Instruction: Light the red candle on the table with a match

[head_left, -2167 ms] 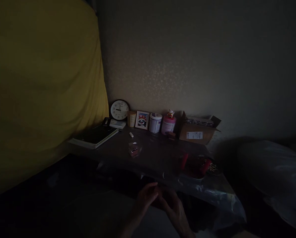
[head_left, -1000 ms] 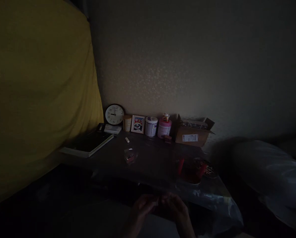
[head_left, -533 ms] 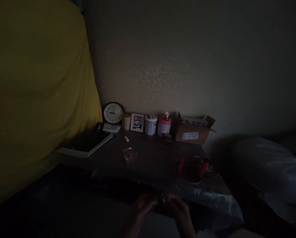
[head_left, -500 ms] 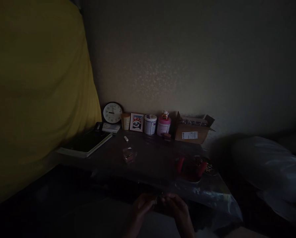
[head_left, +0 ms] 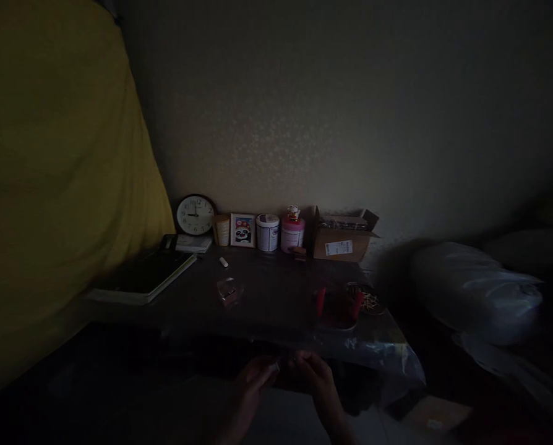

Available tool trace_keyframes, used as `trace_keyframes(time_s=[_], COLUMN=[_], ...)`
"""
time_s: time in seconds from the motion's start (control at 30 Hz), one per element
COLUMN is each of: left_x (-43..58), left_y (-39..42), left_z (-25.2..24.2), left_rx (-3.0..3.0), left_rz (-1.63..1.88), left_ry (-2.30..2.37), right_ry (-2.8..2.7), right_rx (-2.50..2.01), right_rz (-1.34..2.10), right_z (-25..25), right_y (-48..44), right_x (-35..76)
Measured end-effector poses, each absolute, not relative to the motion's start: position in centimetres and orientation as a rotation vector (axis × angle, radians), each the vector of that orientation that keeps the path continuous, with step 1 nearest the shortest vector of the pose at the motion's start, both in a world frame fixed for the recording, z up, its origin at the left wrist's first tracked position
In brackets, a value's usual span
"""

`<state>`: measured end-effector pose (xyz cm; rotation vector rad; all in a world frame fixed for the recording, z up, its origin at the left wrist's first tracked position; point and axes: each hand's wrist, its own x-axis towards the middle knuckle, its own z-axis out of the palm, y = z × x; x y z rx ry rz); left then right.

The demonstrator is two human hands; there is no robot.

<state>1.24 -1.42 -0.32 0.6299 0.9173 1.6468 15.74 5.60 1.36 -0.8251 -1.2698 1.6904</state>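
Low in front of the table's near edge are my two hands, close together in dim light. The fingers of my left hand [head_left: 258, 375] are pinched, with a small pale glint at the tips; the thing itself is too dark to name. Facing it, my right hand [head_left: 311, 369] has its fingertips pressed together, and whatever they hold is lost in shadow. A small clear box [head_left: 227, 292] with something pinkish in it lies on the table ahead. To the right stands a dark tray [head_left: 339, 318] with two red upright pieces, beside a round dish of small sticks [head_left: 369, 301].
The table [head_left: 267, 303] has a clear plastic cover. Along the wall stand a clock [head_left: 195, 215], a panda picture [head_left: 243, 232], tins [head_left: 268, 233] and an open carton [head_left: 344, 244]. A large book [head_left: 141, 278] lies left, by a yellow curtain [head_left: 72, 185]. A plastic bag [head_left: 471, 290] bulges at right.
The whole view has shifted, so the table and its things sit further left. My hands stay near each other in front of the table, a small gap now between their fingertips.
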Motion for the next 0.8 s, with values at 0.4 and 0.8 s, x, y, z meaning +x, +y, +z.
trace_keyframes(time_s=[0.4, 0.8], left_x=[2.0, 2.8], left_y=[-4.3, -4.9], left_z=[3.5, 4.6], left_rx=[0.531, 0.807], left_rz=[1.656, 1.7], left_ry=[0.951, 1.118], right_ry=[-1.456, -1.795], right_rx=[-0.947, -0.875], right_rz=[1.237, 0.743], right_z=[3.1, 6.0], right_y=[4.2, 0.3], right_x=[16.5, 16.1])
